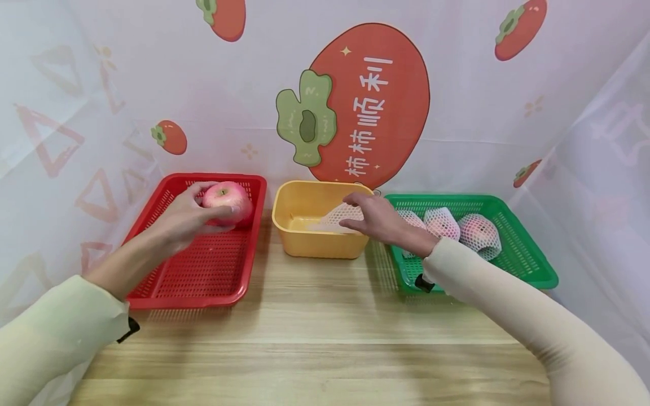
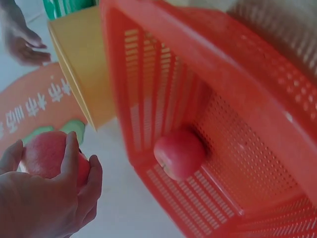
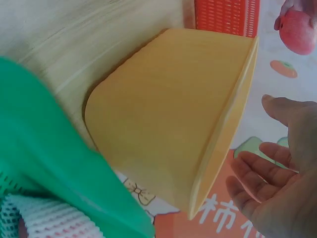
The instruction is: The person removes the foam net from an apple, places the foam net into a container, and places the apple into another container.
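Observation:
My left hand [image 1: 185,217] grips a pink-red apple [image 1: 228,203] above the red basket [image 1: 244,270]; its fingers curl round the fruit in the left wrist view. A second apple [image 2: 180,154] sits inside that basket. Over the right side of the yellow bin [image 1: 325,245], my right hand [image 1: 378,217] has its fingers loosely spread. The right wrist view shows nothing held in the right hand [image 3: 277,173]. A white foam net sleeve [image 1: 341,217] is inside the bin's opening, below the right fingers.
At the right stands a green basket [image 1: 528,254] with several apples in white foam nets [image 1: 442,224]. All three containers stand on a wooden table [image 1: 315,332]. Behind them hangs a pale cloth backdrop [image 1: 244,84] with printed persimmons.

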